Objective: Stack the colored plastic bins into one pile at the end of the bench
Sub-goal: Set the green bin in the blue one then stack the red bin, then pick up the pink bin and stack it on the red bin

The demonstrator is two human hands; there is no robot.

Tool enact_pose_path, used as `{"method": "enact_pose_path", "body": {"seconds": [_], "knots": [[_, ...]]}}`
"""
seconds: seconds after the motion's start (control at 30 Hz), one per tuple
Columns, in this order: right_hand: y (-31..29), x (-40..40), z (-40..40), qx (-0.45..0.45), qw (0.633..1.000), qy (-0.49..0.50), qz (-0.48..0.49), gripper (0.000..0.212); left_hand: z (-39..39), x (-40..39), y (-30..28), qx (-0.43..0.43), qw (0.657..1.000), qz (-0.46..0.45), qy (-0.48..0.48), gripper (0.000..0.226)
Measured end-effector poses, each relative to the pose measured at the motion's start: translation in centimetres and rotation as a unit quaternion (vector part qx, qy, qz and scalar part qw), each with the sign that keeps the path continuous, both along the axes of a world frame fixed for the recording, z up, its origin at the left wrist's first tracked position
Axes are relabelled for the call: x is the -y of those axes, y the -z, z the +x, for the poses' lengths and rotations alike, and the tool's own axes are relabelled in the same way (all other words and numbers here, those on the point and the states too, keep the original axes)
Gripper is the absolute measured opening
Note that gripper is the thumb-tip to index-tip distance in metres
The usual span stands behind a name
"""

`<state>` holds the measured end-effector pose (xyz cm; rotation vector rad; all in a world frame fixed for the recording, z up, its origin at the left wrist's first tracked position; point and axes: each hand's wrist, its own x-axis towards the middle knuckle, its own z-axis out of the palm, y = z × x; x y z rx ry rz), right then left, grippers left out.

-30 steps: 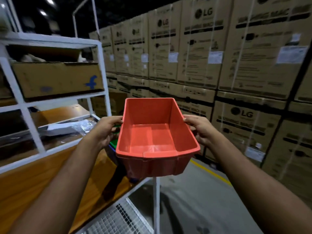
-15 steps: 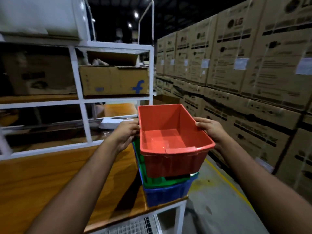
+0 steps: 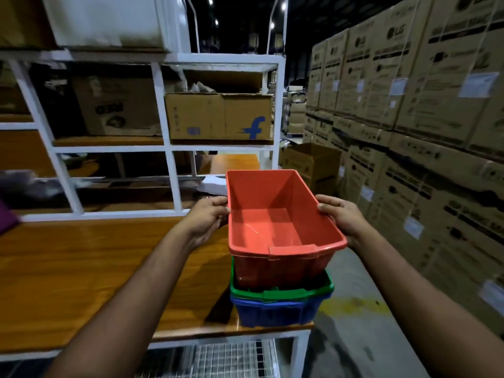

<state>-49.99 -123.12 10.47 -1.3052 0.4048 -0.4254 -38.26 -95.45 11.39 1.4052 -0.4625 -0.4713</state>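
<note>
A red plastic bin is gripped by its long rims, my left hand on the left rim and my right hand on the right. Its base sits partly down inside a green bin, which is nested in a blue bin. That pile stands at the right end of the wooden bench, close to its corner. Only the green bin's rim shows.
A white metal shelf frame rises behind the bench, holding a cardboard box with a blue logo. Tall stacks of cartons line the right side across a concrete aisle. A wire mesh shelf lies under the bench.
The red bin has gone from held in the air beyond the bench end to lowered into the green bin. The view has swung left, showing more of the shelf frame.
</note>
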Motion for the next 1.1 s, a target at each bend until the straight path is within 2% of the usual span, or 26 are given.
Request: {"method": "enact_pose_path", "body": {"seconds": [0.17, 0.3, 0.53, 0.73, 0.83, 0.93, 1.03, 1.1], "knots": [[1.4, 0.9, -0.7, -0.013, 1.000, 0.006, -0.007, 0.036, -0.4, 0.8, 1.4, -0.004, 1.000, 0.017, 0.000, 0.045], [2.8, 1.1, -1.2, -0.031, 0.999, 0.011, -0.016, 0.031, -0.1, 1.4, 3.2, -0.010, 0.999, 0.036, -0.009, 0.040], [7.5, 0.8, -0.9, -0.111, 0.986, 0.002, -0.124, 0.041, 0.6, 1.8, 8.0, -0.012, 0.988, 0.149, -0.037, 0.040], [9.9, 0.6, -0.9, -0.114, 0.980, 0.018, -0.165, 0.040, 1.1, 1.1, 10.3, 0.028, 0.980, 0.189, -0.052, 0.050], [10.6, 0.8, -0.6, -0.134, 0.968, 0.059, -0.205, 0.036, 0.7, 0.9, 10.4, 0.052, 0.973, 0.217, -0.063, 0.047], [10.4, 0.7, -0.8, -0.142, 0.962, 0.057, -0.225, 0.034, 0.2, 0.7, 10.7, 0.081, 0.965, 0.232, -0.087, 0.040], [9.9, 0.2, -1.1, -0.167, 0.939, 0.060, -0.296, 0.036, -1.1, 0.1, 10.8, 0.084, 0.965, 0.233, -0.085, 0.034], [9.3, -0.6, -1.1, -0.192, 0.882, 0.069, -0.424, 0.044, -2.0, -0.3, 10.6, 0.115, 0.961, 0.238, -0.077, 0.034]]}}
